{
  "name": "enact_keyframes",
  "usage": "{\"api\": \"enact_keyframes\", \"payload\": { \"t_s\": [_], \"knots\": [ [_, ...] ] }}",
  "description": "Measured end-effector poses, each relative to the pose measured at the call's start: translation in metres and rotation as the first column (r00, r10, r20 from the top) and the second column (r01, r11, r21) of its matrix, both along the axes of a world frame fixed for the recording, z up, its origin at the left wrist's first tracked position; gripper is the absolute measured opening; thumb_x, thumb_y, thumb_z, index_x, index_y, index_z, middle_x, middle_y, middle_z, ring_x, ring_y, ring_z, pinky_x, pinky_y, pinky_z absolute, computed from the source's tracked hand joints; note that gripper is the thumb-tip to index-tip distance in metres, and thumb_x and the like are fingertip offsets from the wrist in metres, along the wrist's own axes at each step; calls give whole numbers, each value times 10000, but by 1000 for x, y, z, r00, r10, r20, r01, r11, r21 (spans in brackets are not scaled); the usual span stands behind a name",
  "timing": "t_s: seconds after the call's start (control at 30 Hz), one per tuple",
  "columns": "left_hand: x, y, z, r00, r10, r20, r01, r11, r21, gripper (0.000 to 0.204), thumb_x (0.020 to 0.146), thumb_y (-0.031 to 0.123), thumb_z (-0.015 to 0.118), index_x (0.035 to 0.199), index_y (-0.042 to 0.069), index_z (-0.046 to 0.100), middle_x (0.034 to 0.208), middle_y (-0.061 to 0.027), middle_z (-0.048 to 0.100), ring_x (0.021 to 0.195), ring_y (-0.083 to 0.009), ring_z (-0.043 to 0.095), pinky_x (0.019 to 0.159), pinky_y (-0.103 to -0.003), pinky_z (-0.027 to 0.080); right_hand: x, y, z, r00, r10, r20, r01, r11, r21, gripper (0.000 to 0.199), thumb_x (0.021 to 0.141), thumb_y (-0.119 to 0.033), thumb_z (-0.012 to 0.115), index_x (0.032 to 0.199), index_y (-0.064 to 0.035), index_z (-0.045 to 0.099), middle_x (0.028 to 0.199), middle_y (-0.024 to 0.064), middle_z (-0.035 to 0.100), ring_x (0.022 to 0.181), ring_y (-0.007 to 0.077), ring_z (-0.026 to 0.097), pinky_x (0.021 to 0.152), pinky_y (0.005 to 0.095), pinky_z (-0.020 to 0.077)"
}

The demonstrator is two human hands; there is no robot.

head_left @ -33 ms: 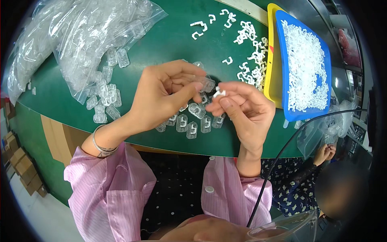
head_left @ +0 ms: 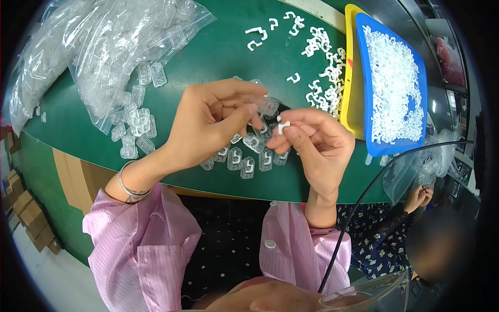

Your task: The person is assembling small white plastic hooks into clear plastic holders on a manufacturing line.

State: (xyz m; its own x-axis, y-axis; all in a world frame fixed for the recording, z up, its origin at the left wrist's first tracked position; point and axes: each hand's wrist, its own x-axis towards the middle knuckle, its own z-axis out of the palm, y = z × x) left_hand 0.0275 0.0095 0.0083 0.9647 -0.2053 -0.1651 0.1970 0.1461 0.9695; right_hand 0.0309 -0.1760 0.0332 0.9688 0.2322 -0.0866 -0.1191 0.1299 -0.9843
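Note:
My left hand [head_left: 215,114] pinches a clear plastic housing [head_left: 268,106] between thumb and fingers, above the middle of the table. Close by on the right, my right hand [head_left: 319,140] grips a small white plastic clip [head_left: 282,126] at its fingertips. Clip and housing are apart by a short gap. Beneath both hands lies a group of clear housings [head_left: 234,157]; several of them have a white clip inside. My hands cover part of this group.
Loose white clips [head_left: 318,41] are scattered at the far right, beside a yellow tray [head_left: 353,78]. A blue tray [head_left: 423,99] full of clips leans on it. Plastic bags [head_left: 119,47] and loose clear housings [head_left: 138,122] lie left. A black cable [head_left: 358,203] crosses at right, near another person's hand [head_left: 418,198].
The white clip in my right hand has turned slightly and shows more plainly. My right fingers have shifted a little. The housing in my left hand has tilted slightly.

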Motion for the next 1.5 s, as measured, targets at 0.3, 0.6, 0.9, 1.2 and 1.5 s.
{"api": "enact_keyframes", "payload": {
  "t_s": [0.3, 0.6, 0.9, 1.2, 1.5],
  "knots": [
    [-4, -10, -4, 988, 12, 154, -20, 999, 50, 276, 859, -99, 535, 1127, -92, 600, 945, -157, 680, 749, -145, 677, 655, -250, 554, 4, 6, -13, 874, 121, 470, 136, 869, -476, 113, 781, 110, 654, 865, 34, 654, 836, 91, 631, 654, 115, 582, 551, 214, 462],
    [-1, -6, -5, 907, -108, 406, -19, 955, 296, 255, 814, -89, 597, 1065, -67, 640, 879, -162, 691, 754, -182, 710, 612, -255, 552, 3, 7, -14, 806, 132, 577, 262, 795, -547, 130, 756, 98, 685, 847, 18, 637, 790, 80, 623, 621, 116, 573, 527, 214, 448],
    [-6, -8, -5, 995, 12, 94, -8, 999, -43, 205, 860, -42, 588, 1055, -85, 635, 841, -120, 673, 736, -123, 670, 641, -238, 539, 7, 0, -26, 971, 81, 226, 16, 917, -398, 158, 777, 35, 698, 876, -18, 587, 728, 33, 539, 535, 89, 477, 465, 216, 367],
    [-1, -5, -1, 993, -71, 98, 72, 997, -6, 221, 874, -50, 592, 1092, -80, 618, 859, -111, 667, 738, -122, 656, 657, -237, 538, 10, -3, -20, 975, 152, 160, -102, 953, -284, 89, 858, -22, 654, 867, -15, 566, 679, -21, 506, 563, 13, 433, 483, 175, 338],
    [-16, 0, 13, 995, -93, -22, 87, 977, -196, 191, 863, -61, 620, 1053, -78, 621, 836, -118, 680, 716, -123, 653, 644, -235, 530, 0, 3, -14, 796, 319, 515, 33, 826, -563, 98, 862, 10, 613, 845, -3, 517, 720, 69, 492, 560, 133, 480, 496, 294, 377]
  ]
}}
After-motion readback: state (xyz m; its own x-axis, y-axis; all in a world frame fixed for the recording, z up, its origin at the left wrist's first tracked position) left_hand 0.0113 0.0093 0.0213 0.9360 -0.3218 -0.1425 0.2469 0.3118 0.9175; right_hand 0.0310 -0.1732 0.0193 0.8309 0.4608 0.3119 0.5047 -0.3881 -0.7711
